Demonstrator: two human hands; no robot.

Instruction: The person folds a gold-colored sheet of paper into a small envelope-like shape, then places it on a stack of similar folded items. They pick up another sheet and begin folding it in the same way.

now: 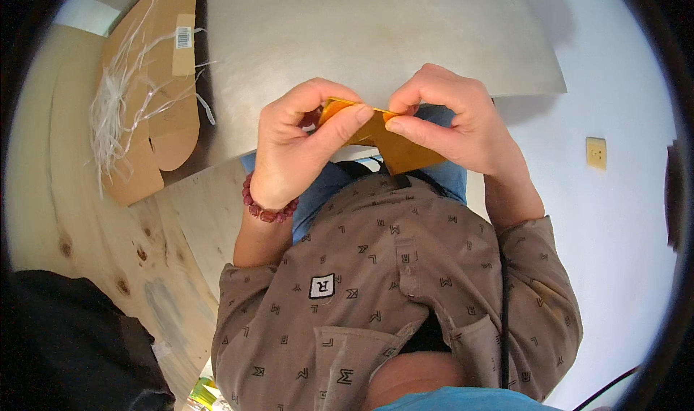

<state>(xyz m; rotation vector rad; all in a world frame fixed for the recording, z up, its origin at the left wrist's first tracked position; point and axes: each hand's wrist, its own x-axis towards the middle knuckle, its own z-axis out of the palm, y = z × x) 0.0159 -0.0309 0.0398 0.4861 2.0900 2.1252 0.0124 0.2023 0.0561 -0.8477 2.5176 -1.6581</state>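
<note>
A shiny gold sheet [408,152], thin and partly folded, is held up in front of my body at the near edge of the table. My left hand [303,133] pinches its top edge on the left between thumb and forefinger. With thumb and bent forefinger, my right hand [455,118] grips the same edge a little farther right. Between the two pinches a short stretch of the edge shows, and the sheet hangs below it toward my lap. The fingers cover part of its upper left portion. A dark red bead bracelet [269,212] circles my left wrist.
The grey metal tabletop [347,35] spreads beyond my hands. On its left lies a cardboard piece [170,125] with a tangle of white plastic strips [112,107]. A white wall with a socket [596,153] stands at right. Dark cloth [72,339] lies at lower left beside wooden boards [123,245].
</note>
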